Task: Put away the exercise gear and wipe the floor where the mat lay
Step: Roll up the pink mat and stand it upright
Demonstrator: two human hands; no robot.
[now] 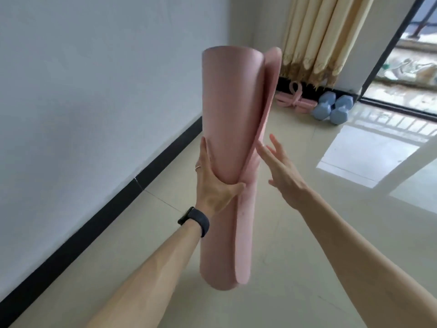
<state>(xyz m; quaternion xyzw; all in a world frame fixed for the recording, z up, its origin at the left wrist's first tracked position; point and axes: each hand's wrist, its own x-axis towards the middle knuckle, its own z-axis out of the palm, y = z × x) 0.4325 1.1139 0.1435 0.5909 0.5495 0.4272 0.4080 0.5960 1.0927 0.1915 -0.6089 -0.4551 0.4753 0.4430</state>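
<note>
A rolled pink exercise mat (233,110) is held upright in the air in front of me, its loose outer flap hanging free along the right side. My left hand (212,183) grips the roll at mid-height from the left, thumb across its front. My right hand (281,164) has its fingers spread, the fingertips touching the loose flap's edge. Two light blue dumbbells (333,108) lie on the floor at the far wall. Beside them, to the left, lies a pink looped exercise tool (294,100).
A white wall (94,102) with a black skirting board runs along the left. Beige curtains (319,36) hang at the far corner. A glass sliding door (406,67) with a black frame is at the right. The floor (295,233) is glossy pale tile.
</note>
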